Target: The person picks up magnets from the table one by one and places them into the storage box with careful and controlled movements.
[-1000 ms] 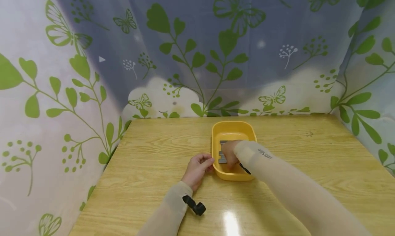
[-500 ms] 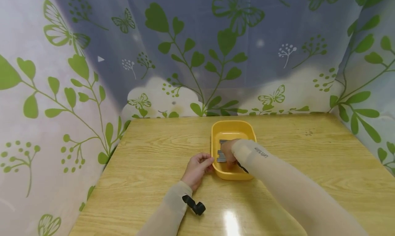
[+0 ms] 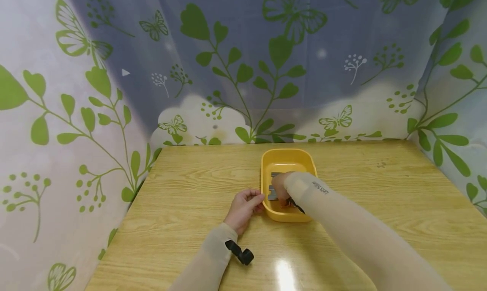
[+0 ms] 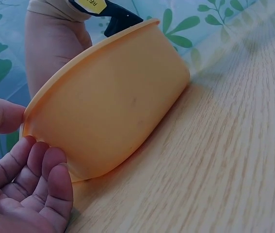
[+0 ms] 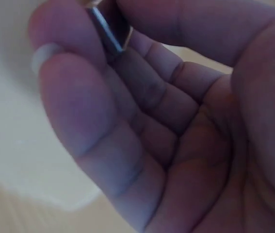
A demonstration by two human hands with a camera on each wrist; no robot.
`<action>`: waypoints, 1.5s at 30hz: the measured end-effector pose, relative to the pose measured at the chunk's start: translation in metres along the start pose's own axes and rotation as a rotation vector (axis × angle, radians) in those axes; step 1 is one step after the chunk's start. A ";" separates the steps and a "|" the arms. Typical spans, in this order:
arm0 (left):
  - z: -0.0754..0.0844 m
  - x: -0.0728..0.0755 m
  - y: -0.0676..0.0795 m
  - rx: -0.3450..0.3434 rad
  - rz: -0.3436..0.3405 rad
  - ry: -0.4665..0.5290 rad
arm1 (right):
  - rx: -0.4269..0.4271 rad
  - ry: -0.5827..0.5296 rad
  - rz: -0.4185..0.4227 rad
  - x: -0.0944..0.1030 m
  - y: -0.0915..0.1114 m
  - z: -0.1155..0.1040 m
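A yellow plastic basin sits on the wooden table. At its left side my left hand pinches the rim; in the left wrist view the thumb lies at the edge and curled fingers touch the outer wall. My right hand reaches down into the basin. Between its thumb and fingertips, in the right wrist view, it pinches a small shiny grey metal piece, mostly hidden by the fingers. Flat grey slotted pieces show in the basin beside the right hand, which covers part of them.
The wooden table runs back to a patterned curtain with green leaves and butterflies. Black straps with a small camera sit on the left wrist. The basin's walls rise around the right hand.
The right hand has shifted very slightly left within the basin. The left hand keeps its place at the rim, and the basin stays put.
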State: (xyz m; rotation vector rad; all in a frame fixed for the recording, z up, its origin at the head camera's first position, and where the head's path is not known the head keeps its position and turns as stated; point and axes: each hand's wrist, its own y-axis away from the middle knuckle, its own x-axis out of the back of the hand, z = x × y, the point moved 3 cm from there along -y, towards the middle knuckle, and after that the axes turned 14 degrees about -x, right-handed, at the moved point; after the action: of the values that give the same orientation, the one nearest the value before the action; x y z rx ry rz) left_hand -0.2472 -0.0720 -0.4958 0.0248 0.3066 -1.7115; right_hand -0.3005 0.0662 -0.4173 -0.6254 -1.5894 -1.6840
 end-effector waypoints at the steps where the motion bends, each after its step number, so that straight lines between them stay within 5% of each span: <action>1: 0.000 0.000 0.000 -0.001 0.000 -0.001 | 0.000 0.006 0.002 0.000 0.000 0.000; 15: -0.001 -0.001 0.001 -0.002 0.002 0.001 | -0.051 -0.005 0.034 0.001 -0.007 -0.002; 24: -0.003 0.000 0.001 -0.067 -0.035 0.023 | -0.018 -0.035 0.094 0.002 -0.003 -0.003; 29: -0.002 -0.001 0.001 -0.009 -0.005 0.019 | 0.011 -0.032 0.101 0.003 0.002 0.001; 39: 0.001 0.005 -0.003 0.012 0.009 -0.008 | 0.288 -0.135 0.143 0.029 0.039 0.046; 45: 0.005 0.025 -0.004 0.012 0.042 -0.066 | 0.429 -0.211 0.290 0.024 0.070 0.095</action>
State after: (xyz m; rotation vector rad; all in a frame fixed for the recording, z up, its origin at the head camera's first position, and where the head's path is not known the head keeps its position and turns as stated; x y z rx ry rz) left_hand -0.2546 -0.0966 -0.4951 -0.0159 0.2449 -1.6690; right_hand -0.2739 0.1569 -0.3436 -0.7817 -1.8341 -1.0501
